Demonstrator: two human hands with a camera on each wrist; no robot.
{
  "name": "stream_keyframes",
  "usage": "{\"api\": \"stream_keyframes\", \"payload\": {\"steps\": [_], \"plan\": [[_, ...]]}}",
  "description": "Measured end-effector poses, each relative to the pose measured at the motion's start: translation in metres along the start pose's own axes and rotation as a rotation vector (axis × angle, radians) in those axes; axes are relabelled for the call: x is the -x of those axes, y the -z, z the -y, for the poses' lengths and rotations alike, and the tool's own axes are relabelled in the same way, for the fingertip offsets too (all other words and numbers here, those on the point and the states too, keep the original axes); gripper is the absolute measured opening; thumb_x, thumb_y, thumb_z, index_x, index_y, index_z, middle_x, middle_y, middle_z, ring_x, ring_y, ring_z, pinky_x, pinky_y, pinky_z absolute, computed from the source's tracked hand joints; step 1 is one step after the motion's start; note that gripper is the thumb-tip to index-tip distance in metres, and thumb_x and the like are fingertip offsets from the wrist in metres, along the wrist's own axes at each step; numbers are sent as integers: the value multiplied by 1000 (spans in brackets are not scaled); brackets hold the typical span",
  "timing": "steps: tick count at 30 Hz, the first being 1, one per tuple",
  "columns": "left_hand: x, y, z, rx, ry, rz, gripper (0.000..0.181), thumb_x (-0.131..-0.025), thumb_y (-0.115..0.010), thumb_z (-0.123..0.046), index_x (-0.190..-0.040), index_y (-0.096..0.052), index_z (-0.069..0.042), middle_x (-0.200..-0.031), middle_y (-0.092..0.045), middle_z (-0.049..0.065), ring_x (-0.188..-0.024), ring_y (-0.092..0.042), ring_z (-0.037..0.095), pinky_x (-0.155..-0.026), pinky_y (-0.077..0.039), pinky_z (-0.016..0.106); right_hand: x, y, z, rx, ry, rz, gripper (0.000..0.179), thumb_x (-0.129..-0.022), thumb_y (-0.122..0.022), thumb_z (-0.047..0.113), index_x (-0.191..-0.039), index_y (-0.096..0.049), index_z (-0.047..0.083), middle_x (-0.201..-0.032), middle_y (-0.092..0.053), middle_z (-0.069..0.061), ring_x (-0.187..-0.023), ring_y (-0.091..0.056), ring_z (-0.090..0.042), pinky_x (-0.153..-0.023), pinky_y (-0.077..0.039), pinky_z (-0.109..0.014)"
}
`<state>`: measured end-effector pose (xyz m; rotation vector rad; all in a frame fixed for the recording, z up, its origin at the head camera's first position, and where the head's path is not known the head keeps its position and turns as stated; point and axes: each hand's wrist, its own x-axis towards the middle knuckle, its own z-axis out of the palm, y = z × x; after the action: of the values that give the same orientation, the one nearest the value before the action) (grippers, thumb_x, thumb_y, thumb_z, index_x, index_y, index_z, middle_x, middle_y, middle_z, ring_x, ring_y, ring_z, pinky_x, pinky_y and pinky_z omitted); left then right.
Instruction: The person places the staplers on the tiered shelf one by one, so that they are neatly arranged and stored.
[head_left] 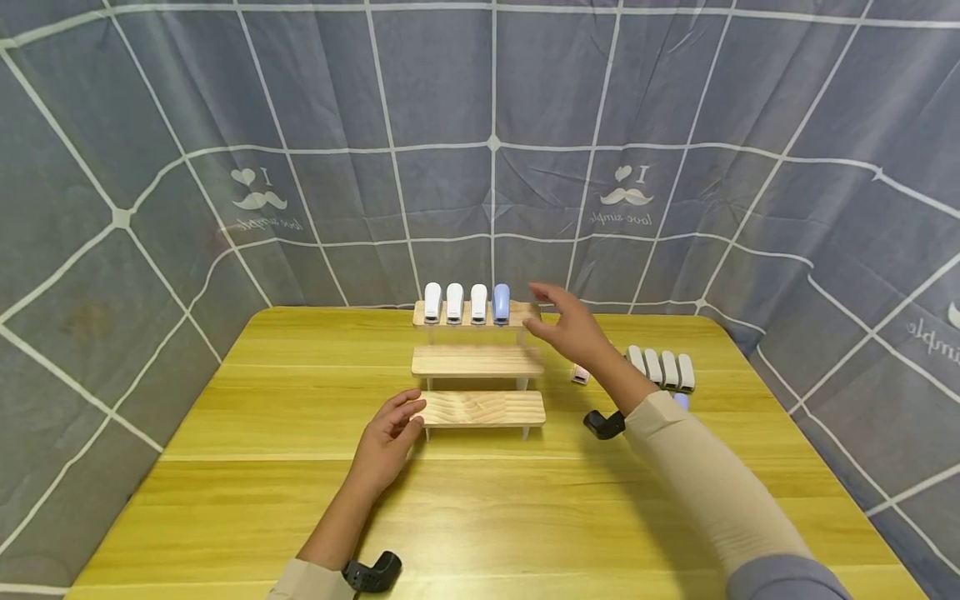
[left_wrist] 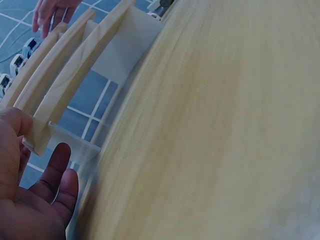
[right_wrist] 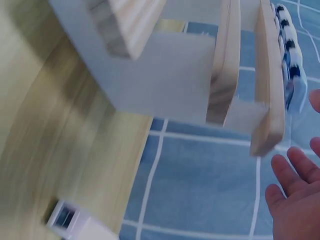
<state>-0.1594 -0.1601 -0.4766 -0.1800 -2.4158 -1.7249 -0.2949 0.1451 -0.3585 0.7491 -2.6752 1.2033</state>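
Just left of the empty, spread right hand (head_left: 574, 332), 1 blue stapler (head_left: 501, 303) and 3 white staplers (head_left: 454, 302) line the top shelf (head_left: 519, 312); the left hand (head_left: 384, 442), fingers loosely bent, touches the lowest shelf (head_left: 483, 407).

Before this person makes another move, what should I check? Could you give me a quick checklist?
1. Pieces lined up on the top step: ok; three white pieces and one blue piece sit side by side.
2. Right hand free: ok; it holds nothing, near that step's right end.
3. Bare wood right of the blue piece: ok; some shows.
4. Left hand firmly holding the bottom step: cannot tell; its fingers are at the left end.
5. Tabletop pieces fully visible: not ok; the right sleeve partly hides another blue one.
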Motion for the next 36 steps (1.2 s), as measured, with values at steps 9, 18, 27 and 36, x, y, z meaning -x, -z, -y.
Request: {"api": "stream_keyframes", "payload": {"steps": [9,18,27,36], "plan": [[1,-2,0,8,-8,-19,28,-99,-61,-10,-125,-68,-4,-142,-54,0,-123,-52,22,-90,-46,28,30,27,-30,-3,-52,-31,62,-97,-67,25,-150,-41,7,-147,-46,-16,-136,-41,-33,-110,-31,-52],[1,-3,0,9,-36,-20,28,-99,-61,-11,-125,-68,-2,-142,-54,5,-123,-53,26,-89,-46,26,69,53,-60,-27,-161,-63,61,-97,-66,27,-150,-42,8,-149,-44,-18,-136,-39,-39,-109,-31,-56],[0,-1,0,0,8,8,30,-100,-60,-12,-128,-66,-4,-145,-51,0,-126,-51,22,-94,-46,30,100,69,-82,-5,-187,-119,61,-98,-66,25,-148,-42,0,-147,-44,-23,-136,-39,-41,-108,-31,-58],[1,0,2,8,-3,6,30,-100,-60,-13,-128,-66,-4,-145,-51,2,-127,-50,23,-93,-46,29,136,80,-101,27,-266,-152,61,-100,-63,27,-149,-40,0,-148,-41,-27,-135,-36,-47,-106,-29,-63]]}}
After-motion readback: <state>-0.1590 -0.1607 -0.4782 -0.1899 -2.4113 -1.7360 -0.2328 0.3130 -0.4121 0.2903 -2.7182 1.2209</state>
